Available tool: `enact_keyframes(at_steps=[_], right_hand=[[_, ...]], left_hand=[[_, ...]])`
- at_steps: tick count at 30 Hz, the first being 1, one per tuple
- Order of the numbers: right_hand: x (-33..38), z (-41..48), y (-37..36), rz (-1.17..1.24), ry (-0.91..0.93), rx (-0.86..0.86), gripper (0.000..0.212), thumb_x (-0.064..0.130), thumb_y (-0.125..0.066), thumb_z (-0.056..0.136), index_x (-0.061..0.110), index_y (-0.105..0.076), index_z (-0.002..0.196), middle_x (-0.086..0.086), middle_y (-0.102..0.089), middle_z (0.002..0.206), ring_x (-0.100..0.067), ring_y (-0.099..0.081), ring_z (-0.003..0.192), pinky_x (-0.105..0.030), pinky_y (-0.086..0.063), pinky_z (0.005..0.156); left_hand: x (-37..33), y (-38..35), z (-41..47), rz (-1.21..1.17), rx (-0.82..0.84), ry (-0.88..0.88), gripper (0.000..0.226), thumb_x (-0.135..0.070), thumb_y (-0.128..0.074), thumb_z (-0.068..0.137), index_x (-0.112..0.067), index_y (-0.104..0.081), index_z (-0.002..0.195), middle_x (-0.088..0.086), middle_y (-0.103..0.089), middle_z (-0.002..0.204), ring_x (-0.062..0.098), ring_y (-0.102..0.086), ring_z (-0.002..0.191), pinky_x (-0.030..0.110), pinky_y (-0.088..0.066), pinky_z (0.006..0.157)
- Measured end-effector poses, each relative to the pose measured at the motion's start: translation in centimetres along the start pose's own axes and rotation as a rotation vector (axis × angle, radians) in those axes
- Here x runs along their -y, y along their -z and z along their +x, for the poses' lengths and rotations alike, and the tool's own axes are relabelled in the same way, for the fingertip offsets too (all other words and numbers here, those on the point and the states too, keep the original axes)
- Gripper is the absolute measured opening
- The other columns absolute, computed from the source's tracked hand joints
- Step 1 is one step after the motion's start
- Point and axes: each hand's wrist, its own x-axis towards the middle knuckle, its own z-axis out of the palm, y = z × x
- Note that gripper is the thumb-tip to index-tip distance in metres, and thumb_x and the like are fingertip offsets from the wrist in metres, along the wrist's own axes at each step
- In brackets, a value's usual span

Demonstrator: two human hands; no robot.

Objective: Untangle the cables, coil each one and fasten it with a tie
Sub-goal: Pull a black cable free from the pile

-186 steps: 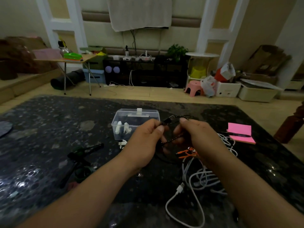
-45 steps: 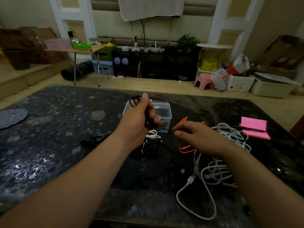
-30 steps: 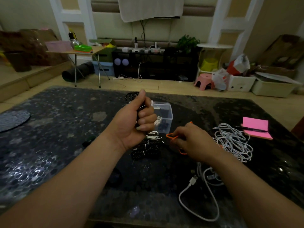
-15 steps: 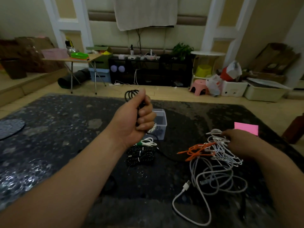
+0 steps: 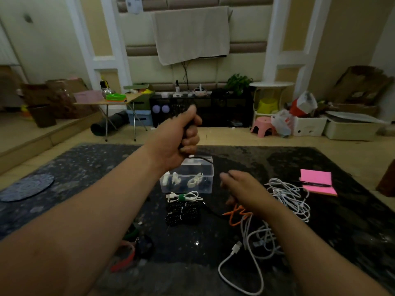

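- The left hand point(image 5: 181, 135) is held up high above the surface point(image 5: 85, 178). It is a tight fist around a bunch of black cable point(image 5: 211, 211).
- From the fist, the rest of the black cable drops down past the box. It then runs along the surface toward the right hand point(image 5: 243, 189).
- The right hand hovers low, just over the orange cable point(image 5: 235, 216). Its fingers are blurry, so I cannot tell if it holds anything.
- The loose part of the black cable lies just left of the right hand, so that hand is the nearer one. I think it should feed the loose part up so the left hand can wind the coil.
- The orange cable crosses into the white cables point(image 5: 288, 195), which are still a messy pile on the right.
- One white cable end with a plug point(image 5: 237, 248) loops out toward the person.
- Two jobs look done: a speckled black cable bundle point(image 5: 182, 212) and a small white cable with a green tie point(image 5: 183, 197). They lie just in front of the box.
- The clear plastic box point(image 5: 210, 180) has its lid on. Inside are small white pieces point(image 5: 175, 180), likely the ties.
- Far right are pink sticky notes point(image 5: 317, 178) with a pen point(image 5: 314, 184) on top.
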Motion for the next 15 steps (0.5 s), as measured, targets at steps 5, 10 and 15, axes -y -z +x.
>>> enact_keyframes(at_steps=[5,10,15], right_hand=[[2.4,-0.7,0.7,0.394,-0.028,-0.038,0.015,0.018,-0.047,0.107,0.011,-0.058,0.099,0.003,-0.044,0.062,-0.01,-0.038,0.047,-0.029,-0.033,0.048],[2.0,-0.7,0.7,0.3,0.017,-0.029,0.022,0.022,-0.052,0.109,0.007,-0.067,0.102,-0.007,-0.055,0.073,-0.009,-0.038,0.045,-0.025,-0.031,0.044],[1.8,0.0,-0.1,0.255,0.023,-0.055,0.018,0.025,-0.06,0.107,0.015,-0.074,0.101,0.001,-0.062,0.068,-0.007,-0.046,0.047,-0.026,-0.039,0.049]], left_hand=[[5.3,2.9,-1.2,0.514,-0.173,0.032,0.032,-0.034,-0.053,0.11,-0.012,-0.075,0.102,0.009,-0.066,0.092,0.014,-0.054,0.072,0.028,-0.04,0.06],[8.7,3.4,-2.5,0.962,-0.015,0.027,0.033,-0.047,-0.051,0.108,-0.024,-0.075,0.11,-0.016,-0.07,0.084,0.002,-0.063,0.079,0.024,-0.047,0.076],[11.4,3.2,-3.6,0.781,0.024,0.073,0.049,-0.048,-0.037,0.112,-0.018,-0.066,0.087,-0.019,-0.059,0.063,-0.003,-0.051,0.059,0.011,-0.039,0.058]])
